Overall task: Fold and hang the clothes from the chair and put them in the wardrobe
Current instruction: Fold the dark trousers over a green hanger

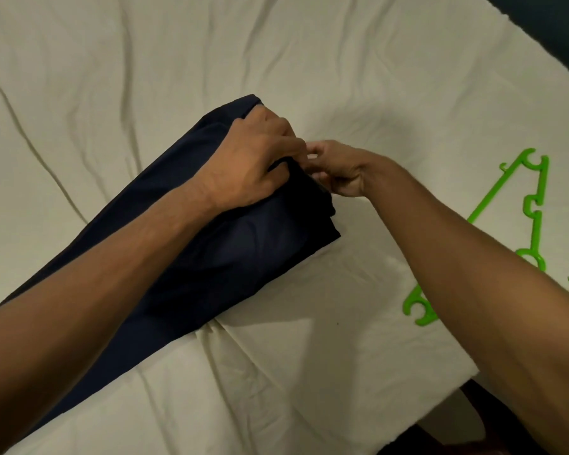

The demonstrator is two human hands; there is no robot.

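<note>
A person works over a bed (309, 54) covered in a creased cream sheet, where a dark navy garment (230, 257) lies folded lengthwise, running from the lower left toward the centre. The left hand (253, 162) presses on the garment's upper end, its fingers curled over the cloth edge. The right hand (339, 172) meets it there, fingers pinching the same edge. A bright green plastic hanger (536, 205) lies on the sheet to the right, partly hidden by the right forearm.

Bed (309, 54) under creased cream sheet; dark wall (552, 31) at far right corner; dark floor (440, 431) below near edge.
</note>
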